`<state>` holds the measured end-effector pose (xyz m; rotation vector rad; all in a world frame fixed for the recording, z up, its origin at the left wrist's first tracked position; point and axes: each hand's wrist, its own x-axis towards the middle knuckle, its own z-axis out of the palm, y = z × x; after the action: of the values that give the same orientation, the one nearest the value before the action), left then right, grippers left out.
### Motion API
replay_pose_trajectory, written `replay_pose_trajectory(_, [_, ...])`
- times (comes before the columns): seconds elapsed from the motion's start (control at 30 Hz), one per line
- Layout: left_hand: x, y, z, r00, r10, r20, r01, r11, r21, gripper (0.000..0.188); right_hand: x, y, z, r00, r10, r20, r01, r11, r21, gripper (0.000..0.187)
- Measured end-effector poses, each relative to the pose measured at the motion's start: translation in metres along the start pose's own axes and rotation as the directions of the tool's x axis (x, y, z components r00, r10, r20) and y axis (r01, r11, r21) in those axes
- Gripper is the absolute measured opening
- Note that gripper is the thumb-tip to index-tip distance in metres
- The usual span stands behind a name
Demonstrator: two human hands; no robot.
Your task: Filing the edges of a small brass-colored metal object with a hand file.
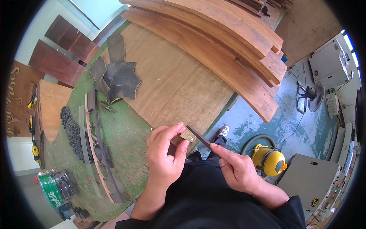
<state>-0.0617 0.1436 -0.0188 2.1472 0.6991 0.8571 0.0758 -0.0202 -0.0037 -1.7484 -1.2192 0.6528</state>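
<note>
Close in front of my body, my left hand [164, 154] pinches a small gold-coloured block [188, 135] with raised lettering between thumb and fingers. My right hand [241, 170] grips a slim dark flat bar [199, 136], its index finger stretched along it. The bar's far end lies at the upper edge of the block and seems to touch it. Whether this bar is a file or a strip of wood, I cannot tell.
A green worktable [126, 152] carries a plywood sheet [167, 76], dark leather pieces [120, 80], strips [102, 152] and stacked planks [213, 49]. A clear jar [63, 187] stands at left. A yellow vacuum cleaner [270, 160] and grey cabinet [309, 183] are on the right.
</note>
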Motion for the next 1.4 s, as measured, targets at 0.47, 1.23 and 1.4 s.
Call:
replay_pose_trajectory(0.47, [-0.002, 0.001, 0.0, 0.988, -0.136, -0.077, 0.13, 0.988, -0.086, 0.04, 0.004, -0.007, 0.001, 0.997, -0.08, 0.012, 0.081, 0.978, -0.191, 0.058])
replay_pose_trajectory(1.23, [0.001, -0.001, 0.001, 0.996, 0.059, -0.069, -0.056, 0.997, 0.056, 0.031, -0.021, -0.004, -0.001, 0.997, 0.032, -0.065, -0.033, 0.999, -0.01, 0.042])
replay_pose_trajectory(1.4, [0.003, 0.0, 0.002, 0.994, 0.097, -0.055, -0.092, 0.992, 0.082, 0.022, -0.023, -0.006, -0.001, 0.997, 0.047, -0.053, -0.048, 0.999, -0.017, 0.044])
